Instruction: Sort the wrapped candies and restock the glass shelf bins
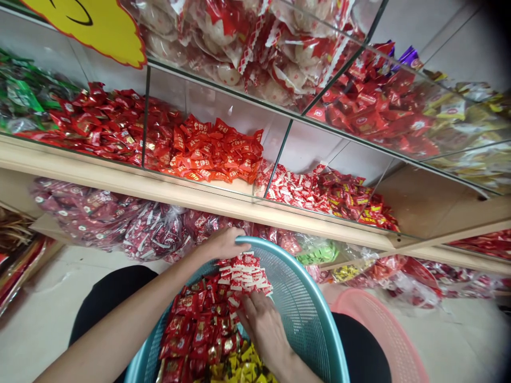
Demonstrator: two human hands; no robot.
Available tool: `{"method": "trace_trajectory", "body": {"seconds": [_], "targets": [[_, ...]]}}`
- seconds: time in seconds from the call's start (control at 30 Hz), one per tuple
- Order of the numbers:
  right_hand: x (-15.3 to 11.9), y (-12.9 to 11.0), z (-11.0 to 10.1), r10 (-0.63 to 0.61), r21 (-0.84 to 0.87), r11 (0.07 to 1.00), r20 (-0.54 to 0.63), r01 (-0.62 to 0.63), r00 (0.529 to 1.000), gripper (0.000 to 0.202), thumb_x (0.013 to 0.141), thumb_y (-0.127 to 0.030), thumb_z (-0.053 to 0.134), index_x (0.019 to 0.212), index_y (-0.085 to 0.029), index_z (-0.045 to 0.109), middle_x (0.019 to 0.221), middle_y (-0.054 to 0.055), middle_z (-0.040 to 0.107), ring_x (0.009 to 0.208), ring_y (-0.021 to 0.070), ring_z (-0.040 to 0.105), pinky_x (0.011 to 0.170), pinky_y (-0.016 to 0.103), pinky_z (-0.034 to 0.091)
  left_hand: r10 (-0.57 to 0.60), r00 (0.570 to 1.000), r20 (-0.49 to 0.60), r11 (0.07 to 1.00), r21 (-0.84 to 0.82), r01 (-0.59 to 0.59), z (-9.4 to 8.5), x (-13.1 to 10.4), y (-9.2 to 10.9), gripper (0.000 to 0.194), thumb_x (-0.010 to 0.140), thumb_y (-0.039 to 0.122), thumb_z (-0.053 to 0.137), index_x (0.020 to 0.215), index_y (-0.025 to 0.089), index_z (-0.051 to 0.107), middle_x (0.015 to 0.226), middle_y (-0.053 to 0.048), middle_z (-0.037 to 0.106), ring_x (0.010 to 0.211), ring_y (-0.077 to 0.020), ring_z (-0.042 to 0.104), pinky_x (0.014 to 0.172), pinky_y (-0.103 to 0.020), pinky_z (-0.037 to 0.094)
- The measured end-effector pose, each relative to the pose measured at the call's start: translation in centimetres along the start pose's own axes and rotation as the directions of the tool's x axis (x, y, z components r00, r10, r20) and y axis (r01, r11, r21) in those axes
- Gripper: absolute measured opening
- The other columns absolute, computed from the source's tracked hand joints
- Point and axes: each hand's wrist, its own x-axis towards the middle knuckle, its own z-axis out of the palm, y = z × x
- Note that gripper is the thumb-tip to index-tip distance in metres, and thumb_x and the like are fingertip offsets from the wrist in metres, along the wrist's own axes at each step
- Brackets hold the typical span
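A turquoise plastic basket (319, 298) stands between my knees with wrapped candies in it. My left hand (225, 244) is closed over its far rim, the fingers partly hidden. My right hand (265, 324) is inside the basket, fingers stretched and fairly close together, the tips touching red-and-white wrapped candies (247, 274). These are stacked in rows against the far side. Dark red and gold candies (195, 324) fill the left part, and yellow-wrapped candies (243, 364) lie at the near side, below my right hand.
A glass-partitioned shelf ahead holds orange-red candies (217, 149), red candies (107, 122) and red-and-white candies (297, 186). Bagged goods (239, 42) lie on the glass shelf above. Plastic bags of candies (155, 231) sit beneath. A pink basket (383, 324) stands at my right.
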Motion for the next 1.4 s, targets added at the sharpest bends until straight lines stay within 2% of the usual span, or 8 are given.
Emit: {"method": "trace_trajectory", "body": {"seconds": [0.1,0.27,0.63,0.8,0.93,1.13,1.23,1.4], "targets": [[0.3,-0.2,1.4,-0.091,-0.122,0.988,0.002,0.090,0.996,0.022,0.077,-0.015,0.057,0.098,-0.019,0.057,0.083,0.006,0.061,0.070,0.0200,0.055,0.064,0.032,0.042,-0.003,1.000,-0.001,1.000,-0.015,0.003,0.0,0.0,0.0,0.027,0.072,0.044,0.052,0.068,0.017,0.057,0.058,0.002,0.052,0.053,-0.0099,0.047,0.049,-0.021,0.027],[0.1,0.2,2.6,-0.109,-0.176,0.978,0.011,0.109,0.994,0.027,0.079,-0.014,0.056,0.105,-0.018,0.056,0.090,0.007,0.062,0.079,0.0213,0.056,0.069,0.034,0.043,-0.012,1.000,-0.007,1.000,-0.001,0.012,0.0,0.0,0.1,0.027,0.072,0.043,0.051,0.069,0.017,0.057,0.058,0.002,0.053,0.053,-0.0101,0.047,0.048,-0.021,0.027],[-0.3,0.7,1.4,-0.174,-0.145,0.972,0.083,0.185,0.981,0.017,0.079,-0.007,0.051,0.090,-0.019,0.056,0.078,0.004,0.056,0.070,0.0177,0.051,0.062,0.031,0.037,-0.013,1.000,-0.018,1.000,0.006,0.013,0.0,0.0,0.1,0.028,0.072,0.044,0.051,0.069,0.017,0.059,0.061,0.000,0.057,0.056,-0.0110,0.050,0.050,-0.021,0.030],[-0.2,0.8,1.6,-0.170,-0.144,0.974,0.044,0.175,0.984,0.014,0.078,-0.005,0.051,0.081,-0.018,0.055,0.076,0.003,0.056,0.067,0.0172,0.049,0.064,0.031,0.036,-0.007,1.000,-0.010,1.000,0.009,0.007,0.1,0.1,0.0,0.027,0.072,0.043,0.050,0.069,0.018,0.058,0.059,0.001,0.055,0.054,-0.0108,0.049,0.050,-0.021,0.029],[-0.1,0.5,1.2,-0.203,-0.077,0.976,-0.013,0.202,0.979,0.015,0.081,-0.006,0.047,0.085,-0.018,0.055,0.074,0.003,0.055,0.066,0.0162,0.048,0.062,0.030,0.035,0.012,1.000,-0.015,1.000,0.015,-0.012,0.3,0.1,-0.4,0.026,0.073,0.043,0.050,0.068,0.018,0.057,0.057,0.002,0.054,0.052,-0.0102,0.048,0.049,-0.022,0.027],[-0.2,0.0,1.1,-0.293,-0.066,0.953,0.044,0.295,0.955,0.014,0.082,-0.007,0.047,0.085,-0.017,0.056,0.080,0.003,0.057,0.073,0.0165,0.050,0.065,0.029,0.035,0.030,0.999,-0.030,0.999,0.016,-0.030,0.5,0.2,-0.5,0.026,0.073,0.043,0.051,0.068,0.018,0.057,0.058,0.001,0.055,0.053,-0.0098,0.048,0.050,-0.022,0.027],[0.0,0.4,0.7,-0.224,0.001,0.975,0.026,0.224,0.974,0.011,0.084,-0.011,0.047,0.084,-0.019,0.055,0.076,0.001,0.056,0.071,0.0153,0.052,0.065,0.027,0.036,0.021,0.999,-0.027,1.000,0.018,-0.021,0.4,0.1,-0.4,0.026,0.073,0.043,0.051,0.068,0.018,0.058,0.058,0.002,0.054,0.053,-0.0096,0.047,0.049,-0.022,0.027],[0.1,1.9,-1.4,0.028,0.137,0.990,0.061,-0.036,0.998,0.015,0.088,-0.021,0.041,0.079,-0.019,0.052,0.076,0.002,0.055,0.071,0.0137,0.054,0.063,0.023,0.038,0.015,1.000,-0.020,1.000,0.025,-0.014,0.3,0.1,-0.3,0.028,0.074,0.044,0.050,0.070,0.018,0.058,0.059,0.002,0.056,0.054,-0.0100,0.049,0.048,-0.021,0.028]]}}
